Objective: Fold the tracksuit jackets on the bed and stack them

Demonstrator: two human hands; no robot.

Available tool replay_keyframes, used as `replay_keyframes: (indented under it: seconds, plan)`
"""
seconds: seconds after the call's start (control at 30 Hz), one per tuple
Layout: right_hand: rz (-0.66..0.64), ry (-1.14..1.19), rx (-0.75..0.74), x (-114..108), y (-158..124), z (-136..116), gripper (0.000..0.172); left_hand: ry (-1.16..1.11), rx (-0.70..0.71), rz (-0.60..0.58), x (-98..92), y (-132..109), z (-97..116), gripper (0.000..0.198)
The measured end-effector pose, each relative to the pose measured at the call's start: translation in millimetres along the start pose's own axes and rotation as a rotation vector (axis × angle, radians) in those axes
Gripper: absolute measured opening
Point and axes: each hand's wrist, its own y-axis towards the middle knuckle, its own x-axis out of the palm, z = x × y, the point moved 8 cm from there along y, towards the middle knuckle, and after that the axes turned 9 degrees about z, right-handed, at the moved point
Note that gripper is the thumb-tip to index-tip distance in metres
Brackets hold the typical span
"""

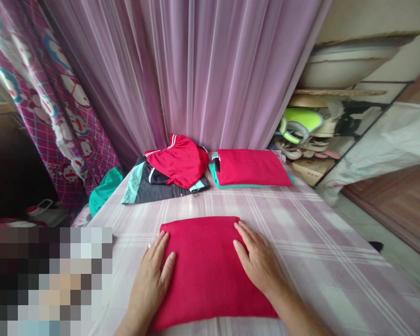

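Observation:
A folded red garment [206, 270] lies on the pink checked bed sheet [318, 242] right in front of me. My left hand [152, 280] rests flat on its left edge, fingers stretched out and together. On the cloth's right side my right hand [257, 261] lies flat too, fingers extended. Neither hand grips anything.
At the far end lie a loose red garment [180, 161] over a black and teal one [150, 184], and a folded red piece [250, 167] on a teal one. Pink curtains [210, 70] hang behind. Shelves with shoes [304, 135] stand at the right. A teal cloth [105, 189] hangs off the left edge.

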Motion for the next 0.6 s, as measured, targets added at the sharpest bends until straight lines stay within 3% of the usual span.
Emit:
replay_keyframes:
  seconds: [0.6]
  plan:
    - [0.05, 0.039, -0.019, -1.1, 0.3, -2.7, 0.045, 0.042, -0.037, -0.04, -15.1, 12.7, 4.6, 0.049]
